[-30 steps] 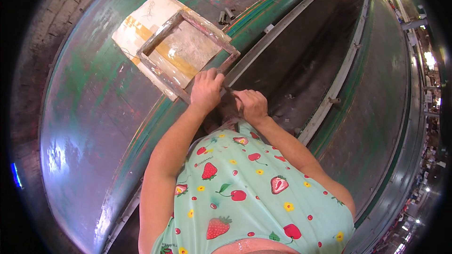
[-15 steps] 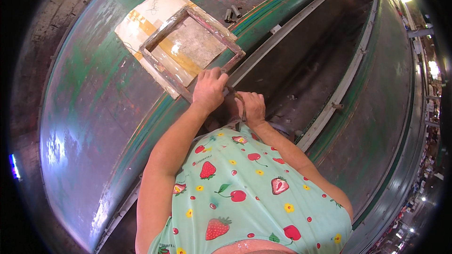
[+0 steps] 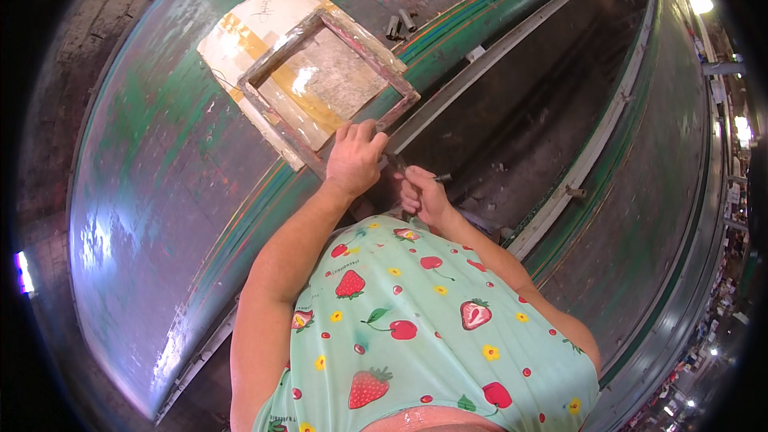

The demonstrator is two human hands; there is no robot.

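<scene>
A stained wooden frame [image 3: 276,52], rectangular and open in the middle, lies over a white board [image 3: 260,12] patched with brown tape. My left hand [image 3: 354,158] is closed over the frame's near edge, fingers curled at the corner closest to my body. Just right of it, my right hand [image 3: 424,194] is closed around a small dark hand tool [image 3: 442,178]. One end of this tool pokes out past the fist, and its other end points toward the frame's corner beside my left hand. My fingers hide most of the tool, so its kind is unclear.
The board rests on a paint-streaked green and grey table [image 3: 160,152]. Short tube pieces [image 3: 402,24] lie beyond the frame. Right of the table runs a dark gap with a metal rail [image 3: 500,52]. Across it stands a second long table [image 3: 632,216].
My right hand has turned, and the tool in it now sticks out to the right instead of curving down along the fingers. My left hand stays at the frame's edge.
</scene>
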